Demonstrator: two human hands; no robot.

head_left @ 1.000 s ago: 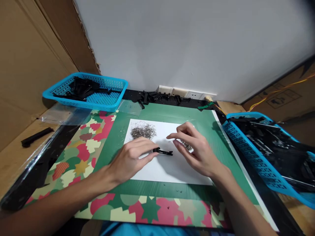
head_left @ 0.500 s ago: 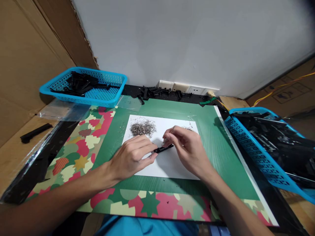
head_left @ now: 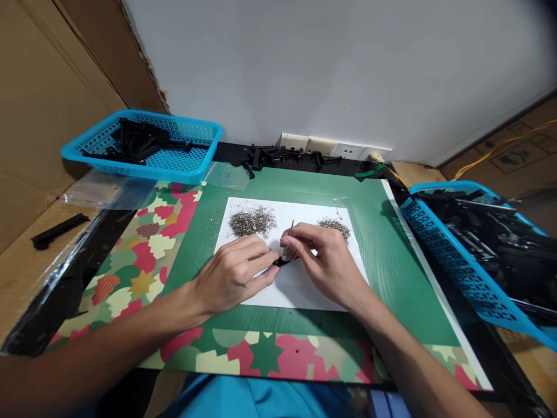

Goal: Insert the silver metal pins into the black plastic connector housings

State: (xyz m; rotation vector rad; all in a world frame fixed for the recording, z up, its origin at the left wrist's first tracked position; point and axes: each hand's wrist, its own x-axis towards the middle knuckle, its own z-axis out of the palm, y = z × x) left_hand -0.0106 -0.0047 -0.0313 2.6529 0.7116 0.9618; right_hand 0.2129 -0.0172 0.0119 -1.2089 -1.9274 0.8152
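My left hand (head_left: pixel 243 268) pinches one end of a small black plastic part (head_left: pixel 284 262) just above a white sheet of paper (head_left: pixel 300 293). My right hand (head_left: pixel 319 258) is closed in a pinch on a thin metal pin-like tool (head_left: pixel 292 227), held nearly upright over that part. The fingers hide much of the part and the tool's lower end. Beyond my left hand lies a large pile of tiny metal pieces (head_left: pixel 251 220). A smaller pile of similar pieces (head_left: pixel 334 226) is behind my right hand.
A blue basket (head_left: pixel 183 174) of black parts stands at the back left, another blue basket (head_left: pixel 461 284) at the right. Loose black parts (head_left: pixel 270 155) lie along the wall below the sockets (head_left: pixel 348 151). One long black part (head_left: pixel 60 231) rests at the left.
My right hand has shifted slightly left, and the thin metal tool now shows upright between its fingers. More of the smaller pile is visible. The view has tilted a little.
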